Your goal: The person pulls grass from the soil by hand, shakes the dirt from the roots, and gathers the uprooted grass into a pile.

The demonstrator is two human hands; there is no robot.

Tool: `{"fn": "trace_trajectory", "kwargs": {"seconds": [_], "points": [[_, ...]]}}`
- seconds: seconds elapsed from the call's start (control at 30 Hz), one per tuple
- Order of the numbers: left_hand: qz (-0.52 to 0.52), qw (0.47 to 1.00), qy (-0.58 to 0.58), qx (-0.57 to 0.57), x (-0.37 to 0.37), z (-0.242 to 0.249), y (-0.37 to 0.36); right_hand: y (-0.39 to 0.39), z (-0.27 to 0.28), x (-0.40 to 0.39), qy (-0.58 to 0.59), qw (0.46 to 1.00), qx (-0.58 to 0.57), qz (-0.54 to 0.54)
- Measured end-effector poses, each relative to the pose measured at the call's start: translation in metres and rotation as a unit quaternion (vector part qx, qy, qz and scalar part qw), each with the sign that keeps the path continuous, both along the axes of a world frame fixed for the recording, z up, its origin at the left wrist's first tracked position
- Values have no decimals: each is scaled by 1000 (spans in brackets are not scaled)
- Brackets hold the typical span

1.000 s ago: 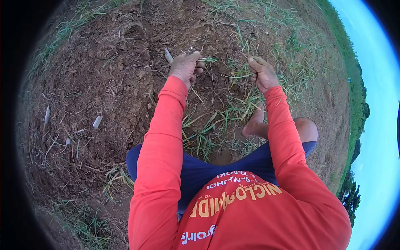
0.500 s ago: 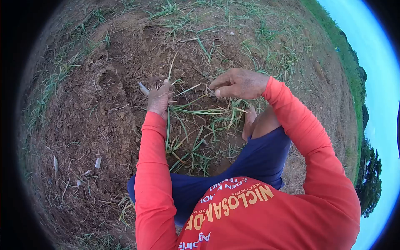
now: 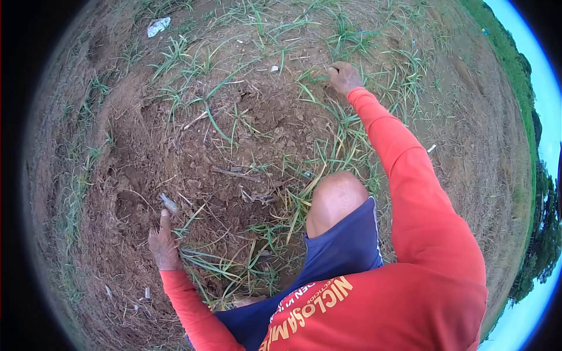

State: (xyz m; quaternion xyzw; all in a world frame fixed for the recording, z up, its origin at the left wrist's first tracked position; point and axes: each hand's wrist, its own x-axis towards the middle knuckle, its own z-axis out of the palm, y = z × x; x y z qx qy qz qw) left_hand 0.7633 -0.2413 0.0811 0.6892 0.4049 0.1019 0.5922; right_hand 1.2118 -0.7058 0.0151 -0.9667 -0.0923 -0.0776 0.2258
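Note:
My left hand rests low on the brown soil at the left, one finger stretched forward and the others partly hidden. Just beyond that fingertip lies a pale, narrow piece, whose kind I cannot make out. Green grass blades spread over the ground to the right of this hand. Farther out, my right hand is reached forward with its fingers curled down among grass tufts. Whatever its fingers hold, if anything, is hidden.
My bent knee is between the two arms. Dry stalks lie on loose soil in the middle. A whitish scrap sits at the upper left, and small pale bits at the lower left. Trees stand at the far right.
My right hand has moved away from the grass near my left hand, out to farther tufts. My left hand now shows lower and more to the left. The view has shifted.

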Motion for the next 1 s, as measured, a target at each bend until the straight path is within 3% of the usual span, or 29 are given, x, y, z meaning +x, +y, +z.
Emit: {"fn": "trace_trajectory", "kwargs": {"seconds": [0.07, 0.17, 0.23, 0.27, 0.33, 0.37, 0.43, 0.47, 0.6, 0.7, 0.73, 0.83, 1.0], "points": [[45, 997, 7, -66, 29, 38, -30, -4, 8, 55, -45, 998, 1, 36], [-4, 991, 106, 79, 47, 32, -36, -17, 1, 141, -135, 980, -70, 132], [-16, 988, 41, 150, 73, 48, -78, -31, -13, 173, -203, 963, -153, 89], [-16, 986, 68, 151, 80, 59, -92, -35, -15, 181, -234, 950, -194, 67], [82, 984, -13, 160, 108, 66, -135, -38, -11, 190, -70, 967, -238, 48], [111, 986, 21, 122, 107, 65, -140, -35, -3, 189, 13, 965, -258, 40], [164, 981, 88, 46, 102, 77, -147, -35, -1, 192, 14, 960, -279, 39], [195, 979, 53, 34, 108, 86, -159, -38, -10, 195, 16, 962, -272, 30], [258, 962, 73, 44, 102, 124, -172, -52, -12, 203, -3, 954, -288, 87], [268, 950, 36, 155, 100, 154, -182, -56, 31, 207, 89, 947, -277, 133], [231, 953, 71, 183, 76, 159, -169, -56, 32, 209, 76, 948, -275, 142], [221, 944, 144, 199, 65, 197, -151, -59, 22, 220, 81, 949, -264, 149], [220, 951, 102, 195, 57, 190, -111, -71, 19, 225, 71, 959, -231, 151]]}}
